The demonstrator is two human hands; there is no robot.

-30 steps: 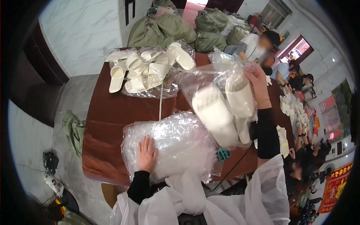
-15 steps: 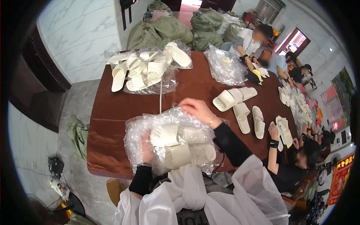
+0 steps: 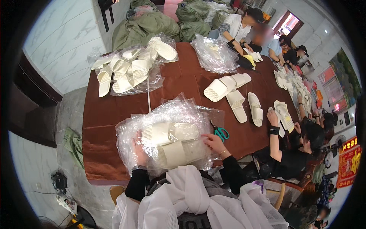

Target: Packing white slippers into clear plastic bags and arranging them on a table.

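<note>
A long table [image 3: 114, 110] draped in smooth, reddish-brown cloth is carrying the work. At its near edge a heap of clear, crinkled plastic bags [image 3: 167, 114] is lying, glossy and full of folds. Inside the film two cream-coloured slippers [image 3: 173, 143] are showing, broad-strapped and matte, stacked one just behind the other. The left hand [image 3: 140, 152] is pressing against the left side of the bundle, fingers spread under or behind the film; whether it is gripping cannot be told. The right hand [image 3: 214, 143] is pinching the plastic at the bundle's right edge, thumb and fingers closing on the film beside the nearer slipper. Both forearms are wearing black sleeves, and a white mesh garment [image 3: 190, 202] is filling the lower edge.

Just beside the right hand, teal-handled scissors [image 3: 220, 133] are lying flat on the cloth. Farther along the table, four loose slippers [image 3: 232, 95] are resting sole-up, their ribbed, dotted undersides showing. At the far left a second pile of slippers [image 3: 129, 68] is sitting in wrinkled clear bags, and another puffed bag [image 3: 213, 55] is lying at the far end. Along the right side other people [image 3: 289, 149] are sitting with more flat pale slippers. Olive-green sacks [image 3: 152, 24] are bulging behind the table, against a pale marbled wall.
</note>
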